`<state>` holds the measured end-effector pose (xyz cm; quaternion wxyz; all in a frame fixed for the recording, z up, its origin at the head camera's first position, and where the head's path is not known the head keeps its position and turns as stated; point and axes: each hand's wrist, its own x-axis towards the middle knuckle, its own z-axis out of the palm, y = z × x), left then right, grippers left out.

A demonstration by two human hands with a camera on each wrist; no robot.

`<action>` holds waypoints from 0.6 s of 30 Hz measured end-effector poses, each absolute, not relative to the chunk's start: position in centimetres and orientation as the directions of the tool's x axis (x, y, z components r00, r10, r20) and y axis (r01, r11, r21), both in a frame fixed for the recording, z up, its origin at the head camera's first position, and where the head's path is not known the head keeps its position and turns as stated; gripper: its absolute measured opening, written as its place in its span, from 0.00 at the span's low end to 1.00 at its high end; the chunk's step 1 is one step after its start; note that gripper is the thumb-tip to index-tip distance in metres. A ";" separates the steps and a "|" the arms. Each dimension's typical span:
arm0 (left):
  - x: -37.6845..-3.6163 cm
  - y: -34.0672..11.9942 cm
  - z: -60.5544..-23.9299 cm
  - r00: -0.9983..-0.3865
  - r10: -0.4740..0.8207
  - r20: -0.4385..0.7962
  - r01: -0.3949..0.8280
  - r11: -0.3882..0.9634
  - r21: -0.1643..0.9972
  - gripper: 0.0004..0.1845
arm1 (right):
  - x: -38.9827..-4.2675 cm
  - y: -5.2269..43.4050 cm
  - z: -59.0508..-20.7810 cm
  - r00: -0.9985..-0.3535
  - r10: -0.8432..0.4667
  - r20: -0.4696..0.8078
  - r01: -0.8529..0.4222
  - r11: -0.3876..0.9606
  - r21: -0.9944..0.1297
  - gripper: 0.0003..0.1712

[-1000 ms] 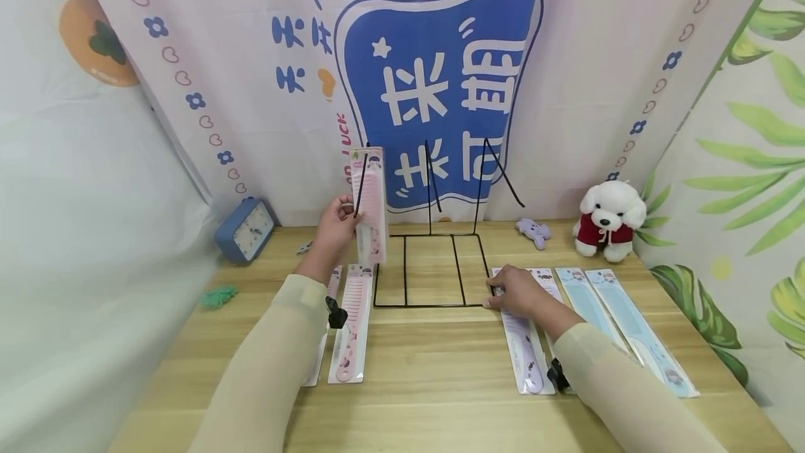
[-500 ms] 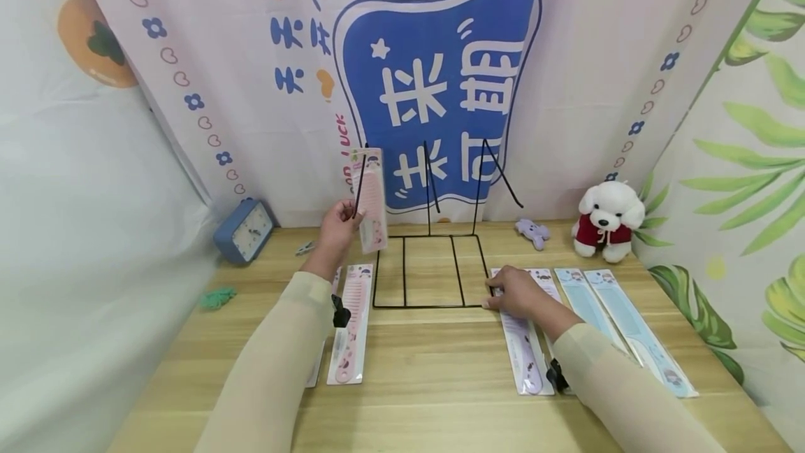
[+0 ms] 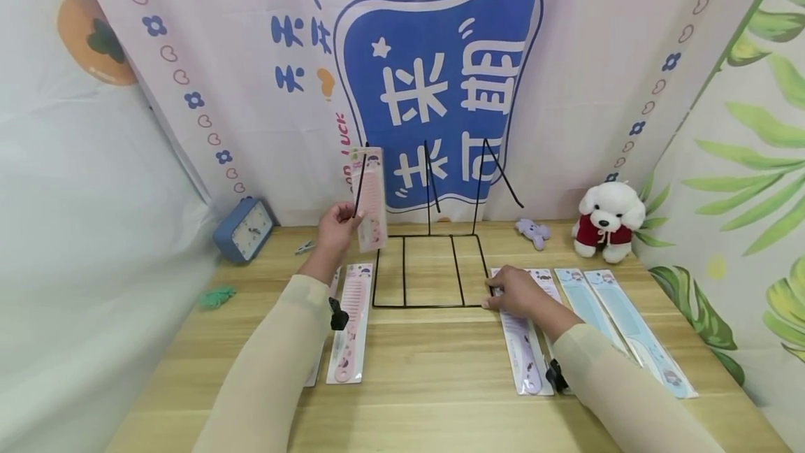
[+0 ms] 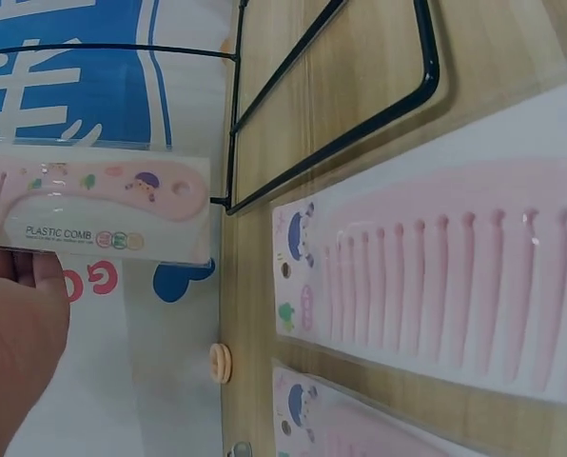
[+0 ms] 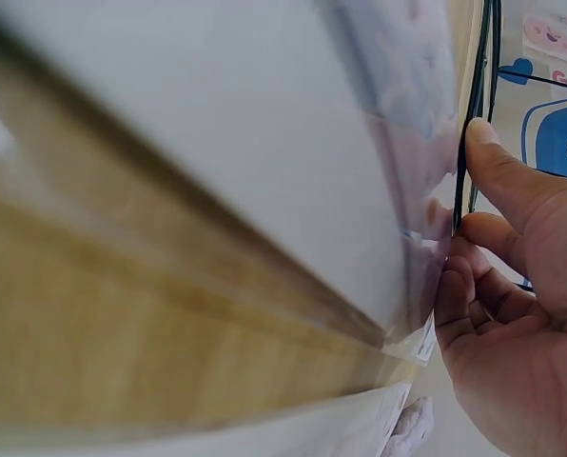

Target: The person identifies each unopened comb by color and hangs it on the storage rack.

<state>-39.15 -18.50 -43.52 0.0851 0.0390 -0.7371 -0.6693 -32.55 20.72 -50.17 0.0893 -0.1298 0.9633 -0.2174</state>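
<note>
Nearest to me, on the light wooden table (image 3: 434,383), I see on my right side a lilac plastic comb in a clear packet (image 3: 527,351) and two pale blue packaged combs (image 3: 619,324) lying beside it, further to the right. My right hand (image 3: 516,291) rests at the near right corner of the black wire display stand (image 3: 430,270); in the right wrist view its thumb (image 5: 498,176) presses against the black wire and the other fingers are curled next to it, so the hand pinches the wire base. On my left side a pink packaged comb lying flat (image 3: 351,324) is just beside the left edge of the stand, and one more packet lies partly under my left sleeve. Further away, my left hand (image 3: 336,226) is raised above the table and holds a pink plastic comb on a printed card (image 3: 370,198) upright by its lower part, the fingers closed narrow around the card's edge. This comb is at the left upright hook of the stand, and the thin wire crosses in front of it; I cannot tell whether the card already hangs on the hook. At the back of the table stand a blue square alarm clock (image 3: 245,228) on the left and a white plush dog in a red shirt (image 3: 608,219) on the right, with a small purple soft toy (image 3: 533,231) near the dog.
</note>
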 end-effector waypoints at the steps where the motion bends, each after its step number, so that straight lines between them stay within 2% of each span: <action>1: -38.9 -18.8 -43.5 -0.981 -0.181 0.075 0.054 0.114 0.992 0.12 | -32.5 20.7 -50.1 -0.950 -0.290 -0.116 -0.212 0.872 -0.441 0.34; 4: -37.8 -19.9 -43.8 -0.978 -0.194 0.073 0.037 0.183 0.982 0.14 | -32.4 20.5 -50.0 -0.947 -0.302 -0.113 -0.225 0.870 -0.438 0.34; 7: -36.1 -21.0 -44.6 -0.987 -0.159 0.031 -0.026 0.345 0.938 0.20 | -32.3 20.6 -49.9 -0.946 -0.304 -0.117 -0.225 0.870 -0.439 0.34; 10: -34.1 -21.7 -45.6 -0.995 -0.086 -0.043 -0.085 0.582 0.809 0.28 | -32.2 20.9 -49.8 -0.948 -0.294 -0.120 -0.216 0.875 -0.434 0.34; 13: -32.1 -22.0 -46.4 -0.993 -0.053 -0.105 -0.109 0.760 0.641 0.34 | -32.1 21.1 -49.8 -0.950 -0.287 -0.119 -0.208 0.872 -0.443 0.34; 18: -29.3 -22.8 -47.2 -0.973 -0.124 -0.195 -0.200 0.873 0.445 0.46 | -32.1 20.7 -49.8 -0.946 -0.305 -0.106 -0.228 0.863 -0.451 0.34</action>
